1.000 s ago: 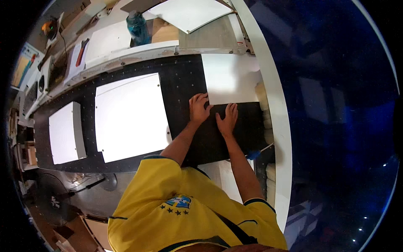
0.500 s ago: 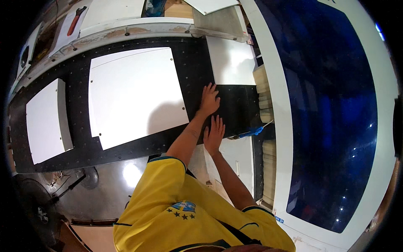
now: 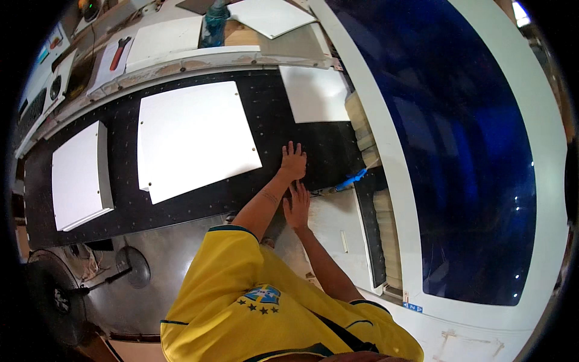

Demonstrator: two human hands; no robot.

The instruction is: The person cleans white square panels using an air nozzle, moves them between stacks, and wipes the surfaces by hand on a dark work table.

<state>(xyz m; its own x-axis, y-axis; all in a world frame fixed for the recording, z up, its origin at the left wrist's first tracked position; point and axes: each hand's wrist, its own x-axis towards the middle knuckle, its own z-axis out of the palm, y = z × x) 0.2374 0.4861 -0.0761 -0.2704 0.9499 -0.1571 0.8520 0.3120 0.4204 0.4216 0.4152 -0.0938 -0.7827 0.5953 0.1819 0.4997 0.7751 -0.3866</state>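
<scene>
My left hand (image 3: 294,163) is spread, palm down, over the black table (image 3: 241,208) with its raised dots. It holds nothing. Its fingertips are apart from the white panel (image 3: 316,96) at the far right of the table. Closer to me, my right hand (image 3: 297,206) is at the table's near edge, fingers stretched out and holding nothing, its tips just below my left wrist. To the left of my hands lies a large white panel (image 3: 196,142) with small dark holes near its edges. Further left is a thick white stack of panels (image 3: 78,178).
A white machine housing with a dark blue window (image 3: 476,157) runs along the right. Beside it lies a slim blue object (image 3: 351,180). On the far ledge are a red-handled tool (image 3: 120,53), a teal bottle (image 3: 215,24) and more white panels (image 3: 274,17). A black fan (image 3: 57,295) stands lower left.
My left hand has drawn back toward me, away from the far-right white panel. My right hand stays close by it. The whole view has shifted, showing more of the far ledge.
</scene>
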